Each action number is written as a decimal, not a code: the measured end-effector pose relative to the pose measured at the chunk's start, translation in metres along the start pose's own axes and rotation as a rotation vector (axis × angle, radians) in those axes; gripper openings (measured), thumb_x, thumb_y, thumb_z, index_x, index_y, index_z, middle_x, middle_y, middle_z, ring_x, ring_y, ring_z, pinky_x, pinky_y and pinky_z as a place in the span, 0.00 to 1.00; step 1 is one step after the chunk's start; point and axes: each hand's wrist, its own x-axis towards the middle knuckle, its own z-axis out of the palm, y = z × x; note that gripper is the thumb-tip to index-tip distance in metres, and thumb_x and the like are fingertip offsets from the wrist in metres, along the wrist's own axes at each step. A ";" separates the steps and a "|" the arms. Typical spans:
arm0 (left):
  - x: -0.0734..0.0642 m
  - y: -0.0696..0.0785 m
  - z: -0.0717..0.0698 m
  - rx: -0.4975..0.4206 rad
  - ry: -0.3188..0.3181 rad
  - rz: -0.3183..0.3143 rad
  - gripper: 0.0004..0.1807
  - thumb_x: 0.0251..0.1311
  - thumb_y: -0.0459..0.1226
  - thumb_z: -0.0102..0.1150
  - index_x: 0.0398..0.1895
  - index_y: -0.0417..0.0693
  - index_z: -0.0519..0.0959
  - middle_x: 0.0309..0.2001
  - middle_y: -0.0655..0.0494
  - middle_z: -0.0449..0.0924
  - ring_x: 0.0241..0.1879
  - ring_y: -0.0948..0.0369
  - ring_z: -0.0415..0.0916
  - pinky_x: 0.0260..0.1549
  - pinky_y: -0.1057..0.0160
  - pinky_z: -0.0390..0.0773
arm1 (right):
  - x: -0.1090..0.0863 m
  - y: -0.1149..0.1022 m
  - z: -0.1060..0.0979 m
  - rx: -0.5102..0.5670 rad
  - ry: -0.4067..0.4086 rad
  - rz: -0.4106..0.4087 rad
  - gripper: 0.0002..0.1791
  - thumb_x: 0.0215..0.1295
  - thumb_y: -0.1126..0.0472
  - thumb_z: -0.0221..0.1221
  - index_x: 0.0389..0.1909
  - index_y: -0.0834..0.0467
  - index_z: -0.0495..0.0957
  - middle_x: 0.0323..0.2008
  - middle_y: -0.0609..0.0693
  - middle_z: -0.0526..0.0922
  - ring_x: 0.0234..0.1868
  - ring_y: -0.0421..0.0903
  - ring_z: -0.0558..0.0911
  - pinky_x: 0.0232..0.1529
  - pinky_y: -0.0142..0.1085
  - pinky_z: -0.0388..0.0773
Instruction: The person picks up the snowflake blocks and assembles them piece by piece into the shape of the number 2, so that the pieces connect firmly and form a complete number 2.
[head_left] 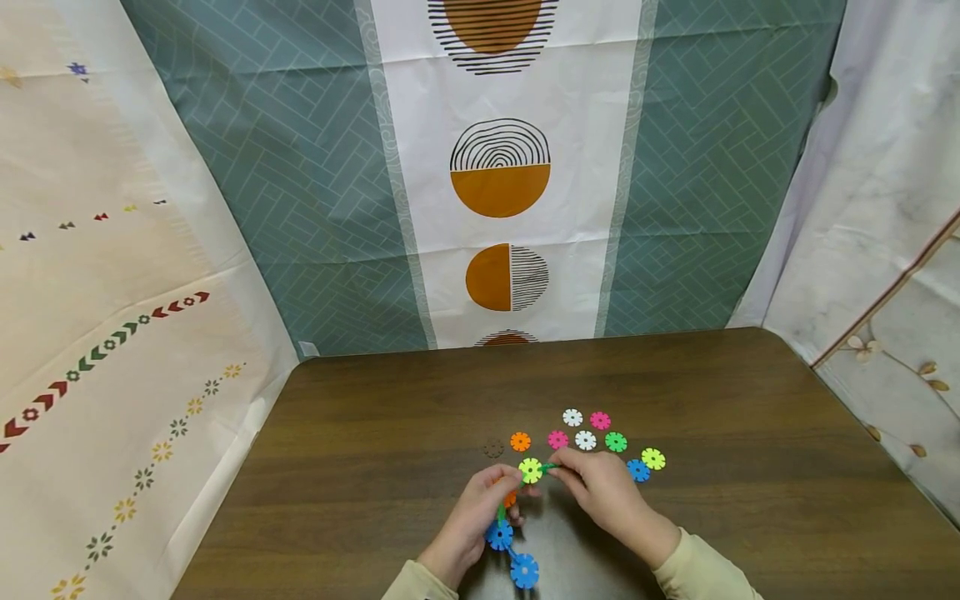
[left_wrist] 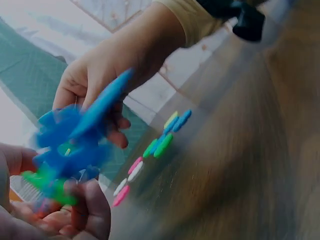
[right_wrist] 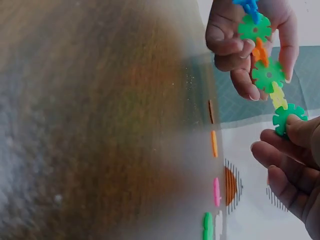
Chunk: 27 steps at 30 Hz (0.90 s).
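Fingers of the right hand (head_left: 603, 493) pinch a green end disc (head_left: 550, 467) at lower centre, the disc chain (head_left: 510, 499) extending left from them, then bending down through the grasping left hand (head_left: 472, 512) toward the frame's bottom.

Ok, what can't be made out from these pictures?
Head: part of the orange notched disc, hidden by the left hand.
Head: far edge of the end green disc, covered by the right hand.
Head: notch count of the brown disc, small and blending into the tabletop.
Left wrist: slots of the blue discs, smeared by blur.
Right wrist: blue end of the chain, cut off by top edge.
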 end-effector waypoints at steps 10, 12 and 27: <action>-0.003 -0.001 0.004 0.240 -0.029 0.129 0.12 0.73 0.36 0.44 0.41 0.34 0.75 0.33 0.46 0.80 0.18 0.64 0.64 0.18 0.69 0.69 | 0.000 -0.002 0.005 -0.114 0.014 -0.063 0.09 0.55 0.65 0.70 0.30 0.50 0.79 0.22 0.38 0.82 0.20 0.30 0.74 0.20 0.27 0.68; -0.004 -0.001 0.006 0.288 -0.023 0.151 0.12 0.74 0.36 0.44 0.40 0.35 0.75 0.31 0.47 0.79 0.17 0.64 0.64 0.17 0.70 0.67 | -0.001 -0.001 0.006 -0.130 0.029 -0.084 0.10 0.54 0.65 0.70 0.30 0.50 0.78 0.22 0.38 0.82 0.19 0.32 0.74 0.19 0.28 0.69; -0.003 -0.002 0.005 0.196 -0.022 0.052 0.15 0.72 0.42 0.49 0.36 0.36 0.73 0.26 0.55 0.77 0.16 0.65 0.63 0.16 0.69 0.68 | 0.000 -0.002 0.012 -0.079 -0.019 -0.064 0.07 0.61 0.62 0.66 0.30 0.48 0.77 0.23 0.40 0.82 0.20 0.32 0.74 0.21 0.27 0.70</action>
